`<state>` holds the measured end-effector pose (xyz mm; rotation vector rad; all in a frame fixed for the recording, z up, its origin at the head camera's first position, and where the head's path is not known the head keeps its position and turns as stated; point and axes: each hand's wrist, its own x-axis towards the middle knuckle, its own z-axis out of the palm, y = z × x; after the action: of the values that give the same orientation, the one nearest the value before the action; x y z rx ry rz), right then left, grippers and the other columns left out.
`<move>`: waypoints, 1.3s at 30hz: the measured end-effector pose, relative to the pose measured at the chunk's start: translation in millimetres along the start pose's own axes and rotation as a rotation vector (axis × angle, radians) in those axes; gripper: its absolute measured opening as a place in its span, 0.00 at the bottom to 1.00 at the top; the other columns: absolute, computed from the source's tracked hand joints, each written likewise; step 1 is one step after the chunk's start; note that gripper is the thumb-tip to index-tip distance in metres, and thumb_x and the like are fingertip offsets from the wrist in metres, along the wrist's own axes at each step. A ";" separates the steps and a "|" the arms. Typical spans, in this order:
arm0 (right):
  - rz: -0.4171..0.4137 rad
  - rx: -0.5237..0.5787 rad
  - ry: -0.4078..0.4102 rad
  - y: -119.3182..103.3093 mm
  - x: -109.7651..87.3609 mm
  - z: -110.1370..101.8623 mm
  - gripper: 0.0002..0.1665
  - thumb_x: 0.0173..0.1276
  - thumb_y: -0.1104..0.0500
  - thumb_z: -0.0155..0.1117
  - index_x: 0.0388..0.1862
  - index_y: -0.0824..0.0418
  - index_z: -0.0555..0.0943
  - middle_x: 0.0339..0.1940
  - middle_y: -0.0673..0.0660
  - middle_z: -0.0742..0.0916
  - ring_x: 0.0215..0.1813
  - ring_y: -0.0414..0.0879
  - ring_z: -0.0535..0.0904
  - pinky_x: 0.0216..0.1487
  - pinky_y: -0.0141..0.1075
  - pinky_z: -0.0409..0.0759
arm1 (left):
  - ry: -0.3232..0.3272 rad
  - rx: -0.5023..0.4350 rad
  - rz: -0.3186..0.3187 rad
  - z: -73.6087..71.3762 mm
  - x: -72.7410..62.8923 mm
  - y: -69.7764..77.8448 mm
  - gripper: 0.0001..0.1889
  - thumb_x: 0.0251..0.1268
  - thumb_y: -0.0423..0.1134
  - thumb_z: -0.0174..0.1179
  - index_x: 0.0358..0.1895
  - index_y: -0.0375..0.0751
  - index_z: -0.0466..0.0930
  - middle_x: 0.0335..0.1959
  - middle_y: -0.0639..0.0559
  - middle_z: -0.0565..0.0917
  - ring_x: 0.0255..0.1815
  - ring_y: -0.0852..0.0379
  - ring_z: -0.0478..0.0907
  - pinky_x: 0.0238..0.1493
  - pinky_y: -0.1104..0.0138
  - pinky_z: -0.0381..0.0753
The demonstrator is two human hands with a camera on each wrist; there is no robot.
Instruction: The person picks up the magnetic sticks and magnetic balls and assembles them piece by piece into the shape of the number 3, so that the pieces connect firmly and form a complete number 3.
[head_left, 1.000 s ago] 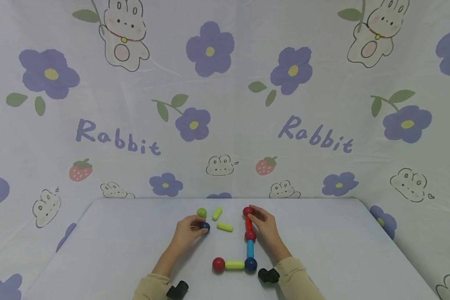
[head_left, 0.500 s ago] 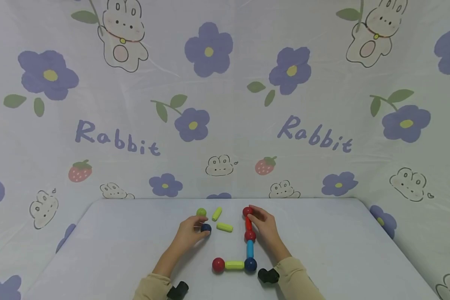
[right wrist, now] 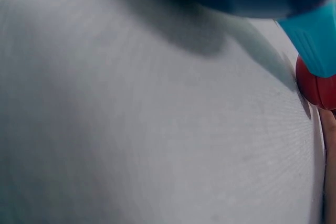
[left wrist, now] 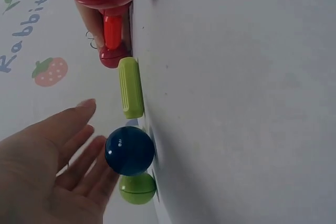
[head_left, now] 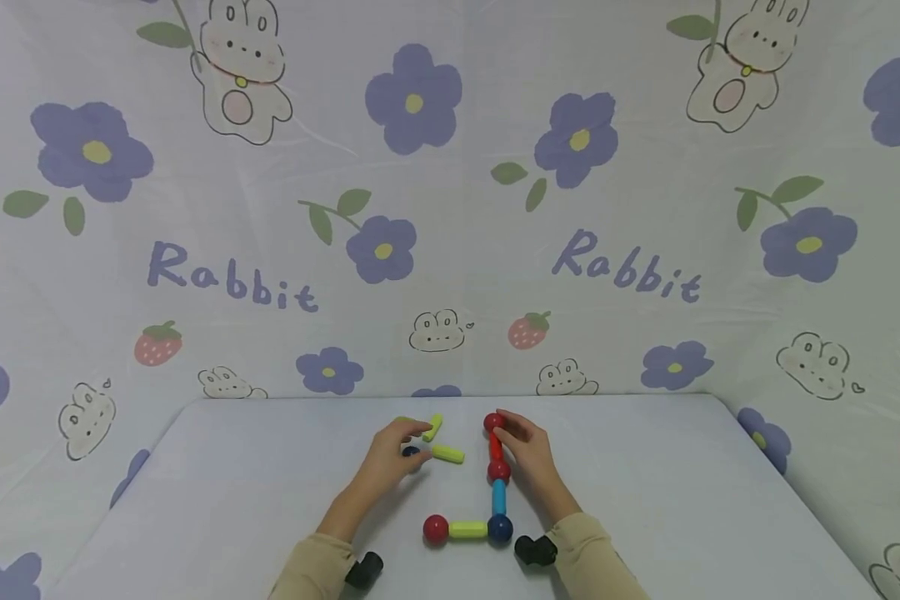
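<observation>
Nearest first: tan sleeves, L [head_left: 313, 567] and R [head_left: 600, 557], each w/ a black device at the wrist, L one [head_left: 365, 571], R one [head_left: 536, 551].

Next out, on white table [head_left: 645, 483], an L-shaped chain of balls & rods. Short leg runs crosswise: near red ball [head_left: 436, 530], joined yellow-green rod [head_left: 468, 530], corner blue ball [head_left: 499, 529] (dk). Long leg runs away from the person: lt-blue rod [head_left: 499, 497], mid red ball [head_left: 498, 472], red rod [head_left: 496, 446], far red ball [head_left: 492, 422] at the tip.

R hand [head_left: 531, 454] pinches chain's far end: thumb approx. where red rod meets far red ball, fingertip behind that ball. R wrist cam mostly table, w/ corner blue ball lg. & blurred up top.

L hand [head_left: 385, 457] holds nothing: fingers extended, thumb spread away. Loose blue ball [left wrist: 129, 151] (dk) sits just by its fingers, partly hid in head view; contact can't tell. Nearer loose rod [head_left: 447, 454], yellow-green, lies near the thumb tip; farther loose rod [head_left: 432, 427], same colour, angled, near index tip. Green ball [left wrist: 137, 188] just past loose blue ball per L wrist cam.

Behind: white backdrop [head_left: 480, 208], purple flowers, rabbits, "Rabbit" lettering x2.
</observation>
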<state>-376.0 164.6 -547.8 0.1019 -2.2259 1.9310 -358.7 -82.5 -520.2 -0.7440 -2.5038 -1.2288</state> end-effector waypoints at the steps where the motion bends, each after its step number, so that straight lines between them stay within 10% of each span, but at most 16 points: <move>1: 0.000 -0.002 0.001 0.3 0.3 0.1 0.21 0.61 0.59 0.62 0.54 0.57 0.76 0.52 0.55 0.79 0.54 0.47 0.72 0.52 0.39 0.70 | -0.006 -0.020 0.016 1.4 2.0 -0.4 0.20 0.49 0.31 0.66 0.49 0.36 0.76 0.46 0.46 0.76 0.46 0.51 0.73 0.48 0.61 0.72; 10: -0.002 -0.009 0.002 4.3 1.8 -0.4 0.21 0.60 0.57 0.63 0.54 0.56 0.76 0.52 0.54 0.79 0.55 0.47 0.72 0.52 0.39 0.70 | -0.088 -0.181 0.025 11.3 13.9 0.4 0.19 0.49 0.31 0.65 0.48 0.33 0.77 0.46 0.46 0.79 0.47 0.52 0.75 0.49 0.63 0.72; 39: 0.011 0.001 0.012 5.7 3.4 0.1 0.20 0.60 0.58 0.63 0.53 0.55 0.77 0.50 0.54 0.79 0.54 0.47 0.73 0.53 0.39 0.69 | -0.274 0.063 -0.105 24.8 32.8 2.0 0.13 0.47 0.28 0.66 0.37 0.45 0.81 0.33 0.61 0.79 0.38 0.64 0.75 0.43 0.69 0.73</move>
<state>-380.3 165.6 -552.7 0.0781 -2.2222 1.9327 -385.1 -51.0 -519.8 -0.8252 -2.8208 -1.1427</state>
